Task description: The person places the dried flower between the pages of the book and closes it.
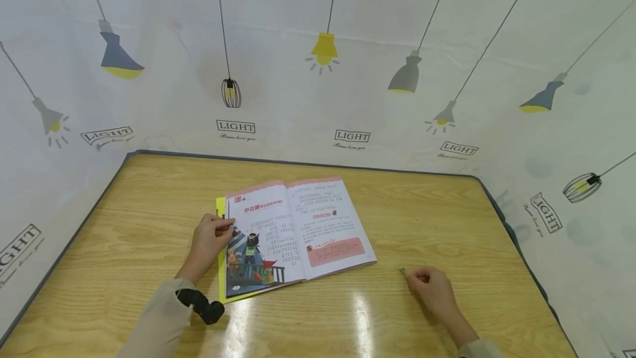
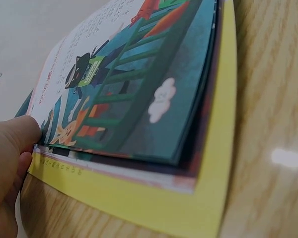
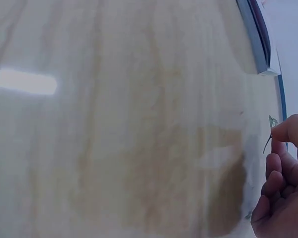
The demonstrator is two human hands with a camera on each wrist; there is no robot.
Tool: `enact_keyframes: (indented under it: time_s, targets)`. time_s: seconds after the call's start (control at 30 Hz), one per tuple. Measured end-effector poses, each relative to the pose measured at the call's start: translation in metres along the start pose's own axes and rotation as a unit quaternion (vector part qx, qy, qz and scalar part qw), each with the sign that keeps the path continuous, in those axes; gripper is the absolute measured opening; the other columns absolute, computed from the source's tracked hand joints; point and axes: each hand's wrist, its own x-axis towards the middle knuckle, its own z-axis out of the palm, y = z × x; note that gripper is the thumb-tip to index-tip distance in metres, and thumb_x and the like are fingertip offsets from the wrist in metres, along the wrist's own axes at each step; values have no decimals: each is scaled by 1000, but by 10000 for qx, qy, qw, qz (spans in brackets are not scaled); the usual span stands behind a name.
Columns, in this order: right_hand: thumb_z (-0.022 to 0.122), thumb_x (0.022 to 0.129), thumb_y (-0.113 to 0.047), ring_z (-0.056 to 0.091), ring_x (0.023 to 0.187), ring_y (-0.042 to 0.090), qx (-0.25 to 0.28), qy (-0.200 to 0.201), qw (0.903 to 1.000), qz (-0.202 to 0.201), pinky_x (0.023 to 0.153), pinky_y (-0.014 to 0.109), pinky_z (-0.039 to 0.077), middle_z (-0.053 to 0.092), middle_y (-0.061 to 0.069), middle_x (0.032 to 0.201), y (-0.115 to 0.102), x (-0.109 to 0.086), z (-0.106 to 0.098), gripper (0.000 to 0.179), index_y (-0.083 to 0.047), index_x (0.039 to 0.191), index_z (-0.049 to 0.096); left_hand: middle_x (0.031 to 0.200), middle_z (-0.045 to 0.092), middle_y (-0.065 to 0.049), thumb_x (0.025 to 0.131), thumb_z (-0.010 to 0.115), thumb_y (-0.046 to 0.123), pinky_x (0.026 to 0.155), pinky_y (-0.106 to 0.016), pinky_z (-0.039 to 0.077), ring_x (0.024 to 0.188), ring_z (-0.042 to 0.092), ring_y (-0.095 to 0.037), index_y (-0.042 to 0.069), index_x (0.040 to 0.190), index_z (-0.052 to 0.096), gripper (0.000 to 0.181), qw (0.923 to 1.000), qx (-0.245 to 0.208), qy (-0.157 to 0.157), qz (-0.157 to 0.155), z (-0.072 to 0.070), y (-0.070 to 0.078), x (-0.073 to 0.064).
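An open picture book (image 1: 318, 231) with a yellow cover (image 1: 221, 247) lies on the wooden table, its left page showing a cartoon black cat. My left hand (image 1: 206, 245) pinches the book's left edge; in the left wrist view the thumb lies on the page and the other fingers are partly hidden at the edge. To the right of the book, my right hand (image 1: 436, 293) pinches a small green leaf-like piece (image 3: 272, 120) with a thin dark stem between thumb and forefinger. The remaining right fingers are curled. That piece is too small to identify surely.
The wooden table (image 1: 437, 214) has a dark edging along its back and sides. White sheeting (image 1: 278, 87) printed with hanging lamps stands around it. A black strap device (image 1: 203, 305) sits on the left wrist, over a light sleeve (image 1: 159, 319).
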Motion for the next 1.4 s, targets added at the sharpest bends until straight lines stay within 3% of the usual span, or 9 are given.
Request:
enact_keyframes:
  time_s: [0.3,0.5,0.9,1.17,1.4]
  targets:
    - [62,83,-10,51,68,15,169,300,9988,-337,59,25,43,60,7,75,-25,17,2,16,6,86,66,95,45,-12,83,61,0,74,-34,47,86,50,-23,-6,108,64,26,10000,-21,-40,-82,-1,2,-1]
    - [62,82,-9,52,69,14,414,254,9975,-522,61,25,44,61,8,76,-46,28,11,17,7,87,66,95,45,-12,83,61,-1,74,-34,47,86,50,-23,-6,108,64,26,9999,-23,-35,-115,-2,3,-2]
    - [63,81,-7,48,63,13,842,151,9932,-792,56,25,41,57,5,69,-94,46,40,13,6,80,66,94,45,-11,84,61,2,72,-30,47,85,49,-22,-5,110,64,27,9999,-89,-29,-117,-1,-1,-1]
    - [63,80,-10,49,64,11,1119,110,9916,-638,57,23,41,58,4,70,-121,60,67,14,3,81,67,94,45,-11,85,61,3,71,-29,46,85,48,-22,-5,110,64,26,9998,-103,-19,-139,-1,-2,-1]
    - [63,78,-10,48,64,12,1226,42,9894,-781,57,23,40,59,4,70,-148,66,87,13,3,79,67,96,44,-11,86,60,3,73,-31,45,86,47,-21,-4,112,63,27,9996,-158,-103,-230,-1,0,-1]
